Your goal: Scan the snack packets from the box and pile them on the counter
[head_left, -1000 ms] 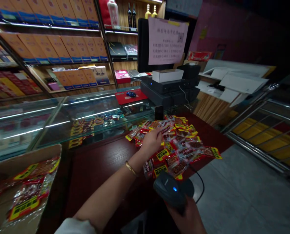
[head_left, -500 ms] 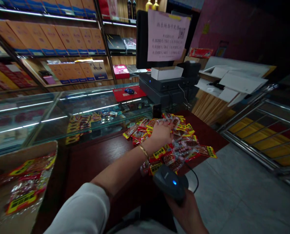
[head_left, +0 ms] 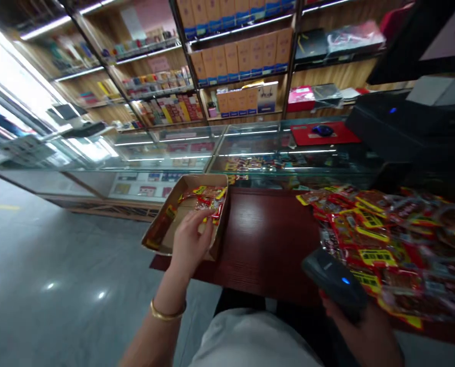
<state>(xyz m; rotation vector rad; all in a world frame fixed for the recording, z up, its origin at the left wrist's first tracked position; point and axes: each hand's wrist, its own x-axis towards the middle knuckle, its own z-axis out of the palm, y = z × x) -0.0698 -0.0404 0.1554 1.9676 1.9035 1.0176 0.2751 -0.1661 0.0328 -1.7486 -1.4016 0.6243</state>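
Over the open cardboard box point(head_left: 223, 232), my left hand point(head_left: 191, 239) reaches in with its thumb and fingers closed around the end of a red and yellow snack packet point(head_left: 214, 216). More such packets lie in the far part of the box. My right hand point(head_left: 369, 326) grips the handle of a dark barcode scanner point(head_left: 332, 278) with a blue light lit on its back. Beside and behind the scanner, a heap of shiny snack packets point(head_left: 376, 255) spreads over the right side of the dark red tabletop point(head_left: 254, 234).
A glass display counter point(head_left: 177, 148) runs along behind the table. On it rest a red mat point(head_left: 302, 135), a computer mouse point(head_left: 322, 131) and a black till unit point(head_left: 399, 127). Shelves of orange boxes point(head_left: 246, 56) stand behind. Grey floor point(head_left: 78, 265) lies to the left.
My left hand has left the heap and moved left to the cardboard box. The view has swung left, and the scanner remains in my right hand.
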